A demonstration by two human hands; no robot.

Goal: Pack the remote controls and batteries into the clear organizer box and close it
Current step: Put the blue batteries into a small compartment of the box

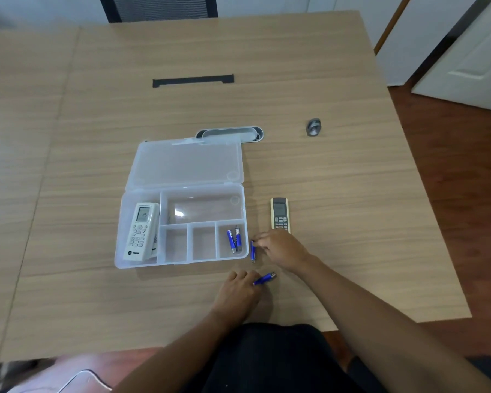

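The clear organizer box (238, 214) lies open on the table, its lid (187, 163) folded flat behind it. A white remote (141, 232) lies in the left compartment. Two blue batteries (234, 239) lie in the small right compartment. Just right of the box, my right hand (281, 248) pinches a blue battery (253, 251) by its upper end. Nearer to me, my left hand (238, 290) grips another blue battery (264, 278). A beige remote with a grey face (279, 214) lies on the table just beyond my right hand.
A grey oval cable grommet (230, 133) sits in the table behind the lid. A small grey object (313, 127) lies at the far right. A black slot (193, 80) is set in the tabletop farther back. A chair (159, 7) stands at the far edge.
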